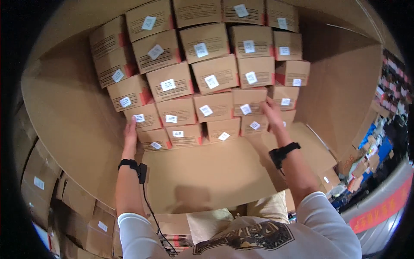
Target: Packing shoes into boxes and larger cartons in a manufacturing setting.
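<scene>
Small brown cardboard boxes with white labels and red corners are stacked in several rows inside a large open carton [207, 177]. My left hand [130, 134] is at the left end of the second row from the bottom, its fingers against the side of the end box [144, 123]. At the same row's right end, my right hand [271, 113] has its fingers against the edge of another box [248, 98]. More boxes sit between my hands in that row. Some of my fingertips are hidden at the boxes' sides.
The carton's tall left wall [69, 116] and right wall [345, 82] flank the stack. A front flap lies toward me. Outside are more cartons [39, 172] at the left and a cluttered floor with packages [366, 164] at the right. A cable hangs from my left wristband [141, 170].
</scene>
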Available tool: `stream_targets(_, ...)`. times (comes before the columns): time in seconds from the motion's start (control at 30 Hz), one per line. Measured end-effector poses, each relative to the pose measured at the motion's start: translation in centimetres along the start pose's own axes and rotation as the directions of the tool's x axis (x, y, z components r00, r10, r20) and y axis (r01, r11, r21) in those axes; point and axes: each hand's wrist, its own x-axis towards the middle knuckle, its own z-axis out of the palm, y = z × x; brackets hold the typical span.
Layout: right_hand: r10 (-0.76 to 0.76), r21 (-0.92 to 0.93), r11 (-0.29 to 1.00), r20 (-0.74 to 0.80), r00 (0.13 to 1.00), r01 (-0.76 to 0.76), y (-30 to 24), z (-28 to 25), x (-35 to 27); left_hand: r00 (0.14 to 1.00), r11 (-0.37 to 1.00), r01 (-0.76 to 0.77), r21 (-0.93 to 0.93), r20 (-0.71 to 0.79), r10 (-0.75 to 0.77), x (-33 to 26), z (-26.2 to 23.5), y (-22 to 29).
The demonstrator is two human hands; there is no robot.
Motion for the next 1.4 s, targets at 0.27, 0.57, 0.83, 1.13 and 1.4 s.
stream_targets(0.27,0.222,-0.086,0.974,0.197,0.955,-0.209,1.0,-0.5,4.8,0.998,0.995,0.0,-0.102,0.063,0.006,0.0,1.5,1.6)
stream_targets(0.57,0.107,-0.001,0.993,0.465,0.879,-0.121,-1.2,4.0,1.1,0.998,1.0,0.004,0.023,-0.059,-0.003,-2.6,-9.1,-0.4)
stream_targets(0.83,-0.236,-0.253,0.933,0.106,0.966,0.256,2.1,-0.9,0.2,0.744,0.937,-0.337,0.092,-0.585,0.324,-3.4,-3.8,-7.1)
stream_targets(1.13,0.274,-0.372,0.905,0.143,0.951,-0.205,9.1,-6.2,-3.8,0.951,0.949,0.175,0.261,0.205,-0.231,-3.3,-1.3,-2.8)
stream_targets(1.4,0.221,-0.593,0.79,0.043,0.974,-0.153,9.5,-3.2,-3.2,0.927,0.938,0.288,0.194,0.188,-0.324,-2.8,-1.9,-3.1)
